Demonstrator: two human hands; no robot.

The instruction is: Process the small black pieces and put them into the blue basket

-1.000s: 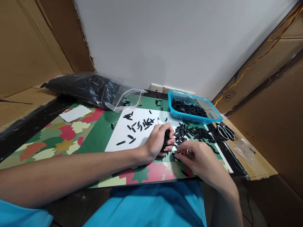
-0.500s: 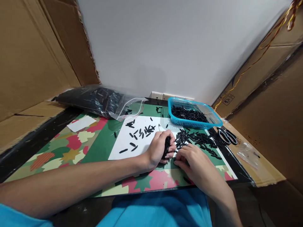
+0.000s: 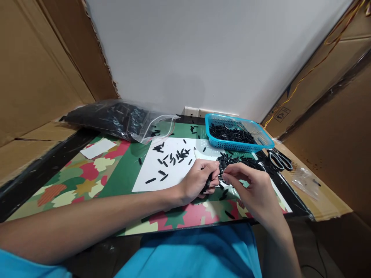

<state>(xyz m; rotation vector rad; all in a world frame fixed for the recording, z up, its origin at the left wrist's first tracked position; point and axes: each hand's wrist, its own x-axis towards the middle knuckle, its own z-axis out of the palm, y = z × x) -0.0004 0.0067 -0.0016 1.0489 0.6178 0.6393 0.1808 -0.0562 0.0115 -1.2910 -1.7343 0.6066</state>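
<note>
Obscured and Cropped Items

Left hand (image 3: 203, 177): covers most of the enclosed black pieces (image 3: 207, 183). Right hand (image 3: 251, 183): screens part of the pile (image 3: 223, 161); whether it pinches a piece is indeterminable. Blue sleeve (image 3: 27, 266): cropped at left. Carton print (image 3: 282, 114): too small to read.

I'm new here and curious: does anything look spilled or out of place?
Possibly spilled: one black piece lies by the near edge of the patterned tabletop, and a few others sit loose left of the blue basket, all apart from the main heap.
</note>
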